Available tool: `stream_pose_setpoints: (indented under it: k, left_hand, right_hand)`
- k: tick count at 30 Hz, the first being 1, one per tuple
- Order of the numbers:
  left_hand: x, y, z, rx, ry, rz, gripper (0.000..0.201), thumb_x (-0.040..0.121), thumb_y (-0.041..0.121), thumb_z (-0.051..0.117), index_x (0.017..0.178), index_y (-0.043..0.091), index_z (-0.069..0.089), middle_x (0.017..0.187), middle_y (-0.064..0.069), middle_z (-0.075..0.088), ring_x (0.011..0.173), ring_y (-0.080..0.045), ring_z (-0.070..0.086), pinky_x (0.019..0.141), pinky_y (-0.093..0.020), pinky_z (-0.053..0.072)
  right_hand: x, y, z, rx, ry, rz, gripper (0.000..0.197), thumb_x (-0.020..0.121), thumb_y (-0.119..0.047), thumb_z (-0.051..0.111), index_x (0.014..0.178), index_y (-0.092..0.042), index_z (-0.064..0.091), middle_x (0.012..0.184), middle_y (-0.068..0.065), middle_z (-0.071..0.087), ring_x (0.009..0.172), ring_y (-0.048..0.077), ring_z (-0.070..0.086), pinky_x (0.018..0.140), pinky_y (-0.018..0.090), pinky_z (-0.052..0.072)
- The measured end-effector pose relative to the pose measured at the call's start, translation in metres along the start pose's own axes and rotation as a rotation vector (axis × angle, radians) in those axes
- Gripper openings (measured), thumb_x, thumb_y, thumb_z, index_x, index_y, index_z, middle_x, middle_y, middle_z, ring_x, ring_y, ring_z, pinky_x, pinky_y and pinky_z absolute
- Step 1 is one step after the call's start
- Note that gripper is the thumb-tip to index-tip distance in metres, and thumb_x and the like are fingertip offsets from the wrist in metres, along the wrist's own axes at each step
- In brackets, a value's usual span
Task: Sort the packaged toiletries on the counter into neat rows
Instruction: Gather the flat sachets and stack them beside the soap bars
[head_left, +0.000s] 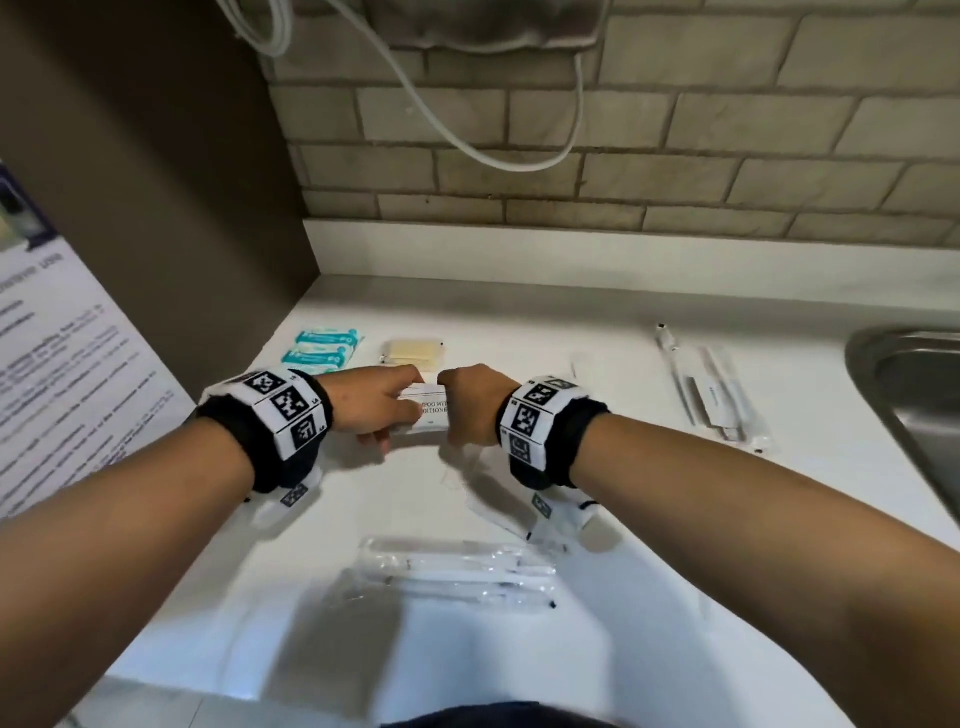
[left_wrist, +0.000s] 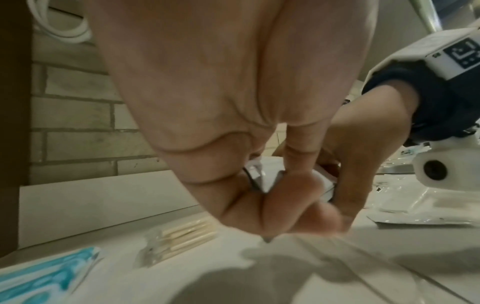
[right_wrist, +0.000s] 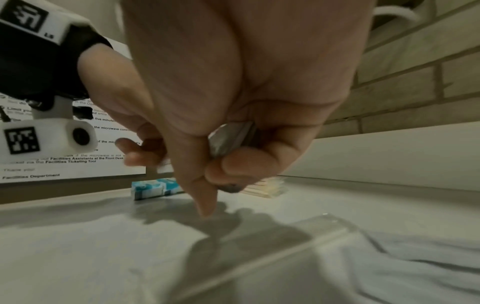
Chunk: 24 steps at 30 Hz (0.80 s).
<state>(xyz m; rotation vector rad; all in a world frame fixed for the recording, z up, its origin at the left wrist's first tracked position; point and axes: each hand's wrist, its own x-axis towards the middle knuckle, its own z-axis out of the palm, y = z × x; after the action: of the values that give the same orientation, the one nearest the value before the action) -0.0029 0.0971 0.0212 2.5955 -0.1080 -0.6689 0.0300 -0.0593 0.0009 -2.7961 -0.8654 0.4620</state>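
Observation:
Both hands hold a small stack of white shampoo sachets (head_left: 430, 410) just above the white counter (head_left: 571, 322). My left hand (head_left: 387, 402) grips the stack's left end, my right hand (head_left: 465, 402) its right end; the sachets (left_wrist: 262, 179) show between curled fingers, and their grey edge (right_wrist: 231, 139) sits in the right fist. Behind the hands lie teal-and-white packets (head_left: 324, 348) in a row and a clear bag of cotton swabs (head_left: 413, 353). Clear-wrapped toothbrushes (head_left: 457, 571) lie near the front edge.
More wrapped toothbrushes (head_left: 711, 389) lie to the right, beside a steel sink (head_left: 914, 405). A clear empty-looking wrapper (head_left: 498, 514) rests under my right wrist. A printed notice (head_left: 57, 374) leans at the left. A brick wall with a hanging white cable (head_left: 467, 135) stands behind.

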Motion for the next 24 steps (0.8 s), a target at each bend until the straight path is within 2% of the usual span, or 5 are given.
stream_pose_setpoints:
  k: [3,6,12,17,24]
  left_hand:
    - [-0.010,-0.013,-0.003,0.141,0.092,0.037,0.026,0.089,0.022,0.061,0.111,0.025,0.047,0.086,0.003,0.067,0.076,-0.019,0.065,0.066,-0.027,0.050]
    - [-0.019,-0.031,-0.001,0.194,0.123,0.053,0.029,0.089,0.023,0.064,0.113,0.024,0.047,0.076,0.012,0.056,0.073,-0.014,0.054,0.065,-0.024,0.039]
    - [-0.025,-0.054,0.015,0.272,0.110,0.049,0.020,0.092,0.020,0.059,0.110,0.018,0.050,0.102,-0.003,0.064,0.083,-0.020,0.055,0.069,-0.026,0.038]
    - [-0.025,-0.057,0.030,0.339,0.084,0.070,0.026,0.096,0.015,0.047,0.120,0.009,0.040,0.118,-0.011,0.047,0.080,-0.022,0.046,0.071,-0.031,0.034]
    - [-0.025,-0.062,0.035,0.314,0.098,0.060,0.026,0.097,0.022,0.043,0.118,0.007,0.038,0.110,-0.005,0.030,0.070,-0.022,0.049,0.070,-0.036,0.035]
  right_hand:
    - [0.009,-0.017,0.003,0.069,-0.034,0.019,0.056,0.066,-0.033,0.086,0.112,-0.013,0.061,0.098,0.004,0.068,0.081,0.020,0.059,0.070,0.026,0.046]
    - [0.013,-0.034,0.009,0.018,-0.066,0.017,0.044,0.084,-0.039,0.069,0.115,-0.010,0.058,0.103,0.006,0.065,0.082,0.022,0.054,0.070,0.028,0.041]
    - [0.018,-0.056,0.020,-0.099,-0.114,-0.029,0.026,0.091,-0.026,0.059,0.108,-0.007,0.060,0.107,0.014,0.067,0.080,0.026,0.055,0.069,0.029,0.039]
    - [0.019,-0.065,0.034,-0.154,-0.162,0.031,0.036,0.096,-0.023,0.051,0.126,-0.005,0.047,0.126,0.015,0.052,0.109,0.033,0.059,0.080,0.035,0.042]
    - [0.015,-0.069,0.040,-0.105,-0.122,0.100,0.036,0.094,-0.020,0.050,0.123,-0.001,0.045,0.122,0.016,0.046,0.101,0.036,0.061,0.072,0.034,0.036]
